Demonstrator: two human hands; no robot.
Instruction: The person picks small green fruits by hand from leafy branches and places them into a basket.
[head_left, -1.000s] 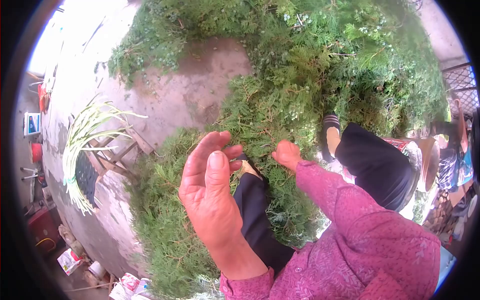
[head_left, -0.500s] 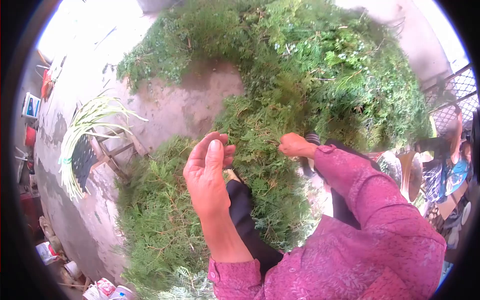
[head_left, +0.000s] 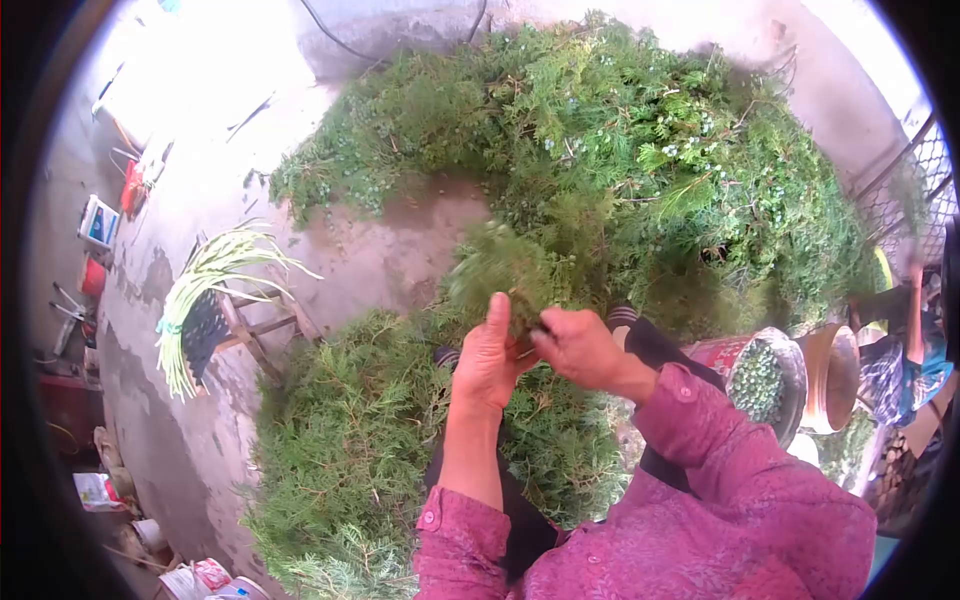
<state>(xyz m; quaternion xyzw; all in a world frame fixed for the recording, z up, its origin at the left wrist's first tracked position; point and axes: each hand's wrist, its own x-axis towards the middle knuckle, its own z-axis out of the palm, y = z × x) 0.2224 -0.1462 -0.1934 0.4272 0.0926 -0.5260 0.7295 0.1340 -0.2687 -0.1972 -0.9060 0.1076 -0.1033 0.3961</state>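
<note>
A leafy evergreen sprig [head_left: 500, 272], smeared by motion, stands up between my two hands. My right hand [head_left: 585, 350] is closed, its fingers pinched on the stem end of that sprig. Close against the sprig's base is my left hand [head_left: 485, 358], thumb stretched upward and apart from the fingers, which are partly hidden behind the stem. Below both hands lies a heap of cut evergreen branches [head_left: 345, 430], spread around my legs. A larger pile of branches [head_left: 640, 130] with small pale-green cones rises beyond them.
A bucket of green cones [head_left: 757, 385] stands at my right, with a tan container [head_left: 832, 378] beside it. Long green stalks [head_left: 205, 285] hang over a small wooden stool [head_left: 265, 335] on the left. Assorted tubs [head_left: 190, 582] line the lower left.
My right hand has come back toward my left, now with a sprig raised between them. The view has shifted, bringing the cone bucket more fully into sight.
</note>
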